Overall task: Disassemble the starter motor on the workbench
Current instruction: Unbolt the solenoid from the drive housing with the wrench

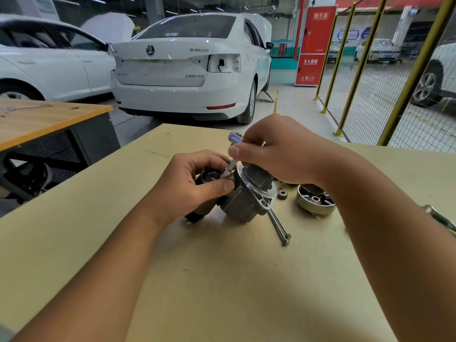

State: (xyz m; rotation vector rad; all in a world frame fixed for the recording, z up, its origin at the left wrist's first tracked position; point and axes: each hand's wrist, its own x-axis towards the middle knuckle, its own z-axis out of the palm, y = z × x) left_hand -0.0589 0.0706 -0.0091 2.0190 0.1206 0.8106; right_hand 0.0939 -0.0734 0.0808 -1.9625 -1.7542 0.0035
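Starter motor (243, 196) lies tilted on workbench (222, 280), left hand (195, 186) gripping its solenoid end to steady it, presumably against torque, while right hand (274, 154) pinches a small ratchet driver (233, 154) angled into a fastener there; removed gear (282, 195), end housing (315, 199) and through-bolts (278, 225) lie just right of the motor.

Background is a garage floor with a white sedan (187, 67) parked tail-on, its right tail light pulled out and a wire hanging in the hole. Another white car (42, 67) sits to its left with the hood up. A second tabletop (47, 117) with an orange edge stands off to the left, over a dark perforated cabinet. On the right there's a yellow-posted mesh fence (365, 77), more parked cars behind it, and a red fire cabinet (313, 45).
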